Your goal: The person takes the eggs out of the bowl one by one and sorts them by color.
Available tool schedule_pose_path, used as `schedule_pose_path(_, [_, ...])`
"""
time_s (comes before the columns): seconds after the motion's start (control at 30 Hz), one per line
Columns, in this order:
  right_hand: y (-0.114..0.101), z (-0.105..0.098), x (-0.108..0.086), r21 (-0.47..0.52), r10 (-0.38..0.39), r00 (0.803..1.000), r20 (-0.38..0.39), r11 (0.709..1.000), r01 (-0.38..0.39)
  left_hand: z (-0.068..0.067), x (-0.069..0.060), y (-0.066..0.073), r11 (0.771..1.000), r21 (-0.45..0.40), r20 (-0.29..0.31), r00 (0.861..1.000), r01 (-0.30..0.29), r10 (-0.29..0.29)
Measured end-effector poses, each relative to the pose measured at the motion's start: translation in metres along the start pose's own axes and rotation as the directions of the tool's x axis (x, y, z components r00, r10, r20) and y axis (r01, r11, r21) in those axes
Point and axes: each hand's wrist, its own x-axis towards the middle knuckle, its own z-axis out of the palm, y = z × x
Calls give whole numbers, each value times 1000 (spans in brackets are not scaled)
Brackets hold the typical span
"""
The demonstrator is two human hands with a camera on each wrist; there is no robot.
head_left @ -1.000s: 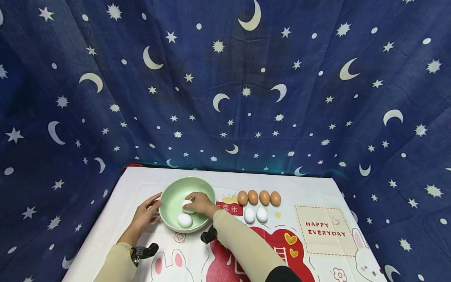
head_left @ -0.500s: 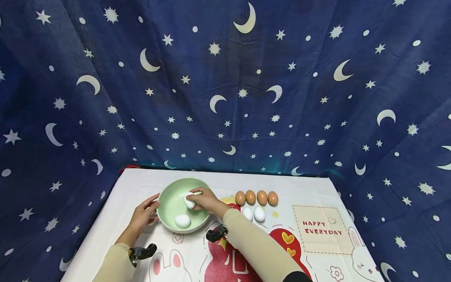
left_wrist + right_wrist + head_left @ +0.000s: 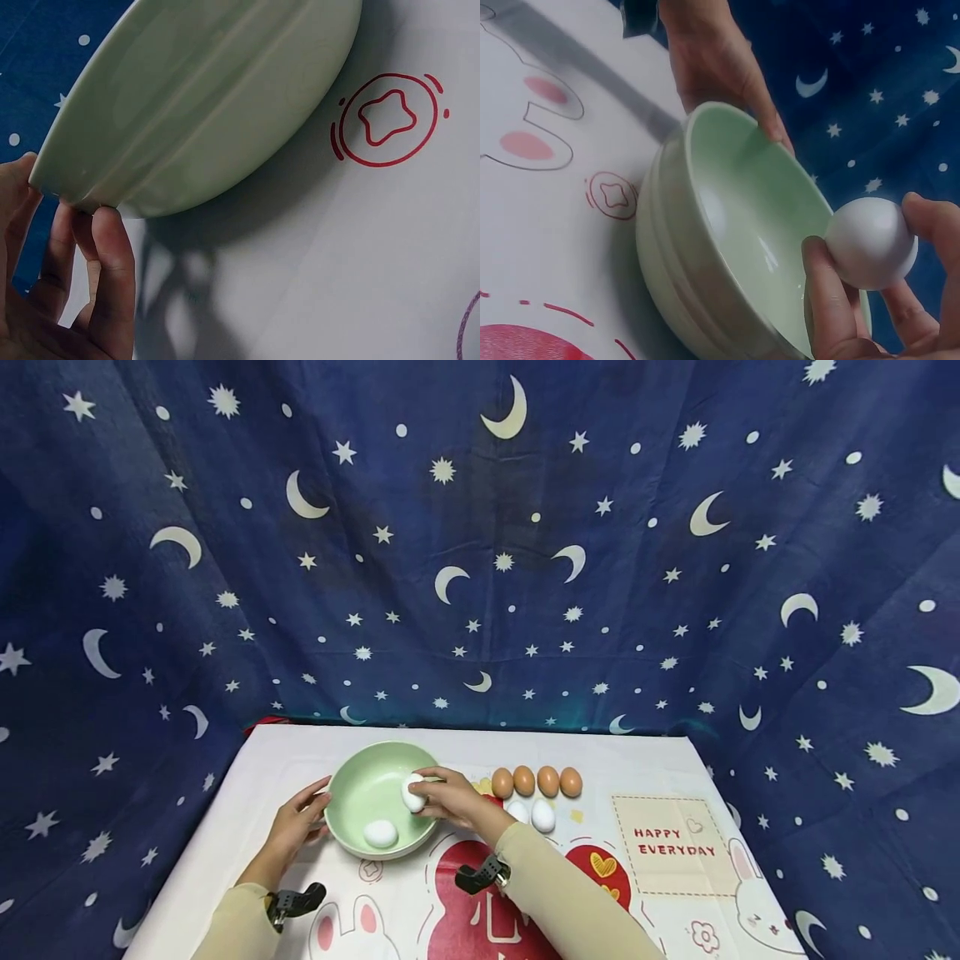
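A pale green bowl (image 3: 352, 789) stands on the left part of the table. My left hand (image 3: 291, 831) holds its left rim, with the thumb at the edge and fingertips against the outer wall in the left wrist view. Between the thumb and fingers of my right hand (image 3: 456, 799) is a white egg (image 3: 412, 792), held up over the bowl's right side. The right wrist view shows this egg (image 3: 871, 244) near the rim, clear of the bowl's inside. Another white egg (image 3: 380, 833) lies on the bowl's bottom.
Right of the bowl, several brown eggs (image 3: 525, 781) form a row. Below them lie two white eggs (image 3: 543, 817), one partly hidden by the right arm. A printed white cloth (image 3: 600, 760) covers the table; a dark blue starry curtain (image 3: 480, 727) hangs behind.
My right hand has lifted the white egg from inside the bowl and drawn it rightward toward the rim. The left hand has stayed at the bowl's left edge. The head view has shifted slightly.
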Motion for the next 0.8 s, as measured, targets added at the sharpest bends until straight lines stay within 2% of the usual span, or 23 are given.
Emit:
schedule_pose_path(0.17, [0, -7, -16, 14, -8, 1000, 10, 1000, 8, -1, 1, -1, 1000, -4, -4, 1000, 9, -9])
schedule_pose_path(0.3, [2, -23, -29, 7, -18, 1000, 18, 1000, 18, 0, 1, -1, 1000, -6, 2, 1000, 10, -10])
schedule_pose_path(0.57, [4, -79, -58, -74, -36, 996, -77, 997, 31, -1, 0, 1, 1000, 3, 12, 1000, 6, -6])
schedule_pose_path(0.8, [1, -127, -83, -122, -33, 982, -185, 992, 11, -1, -1, 0, 1000, 9, 24, 1000, 6, -6])
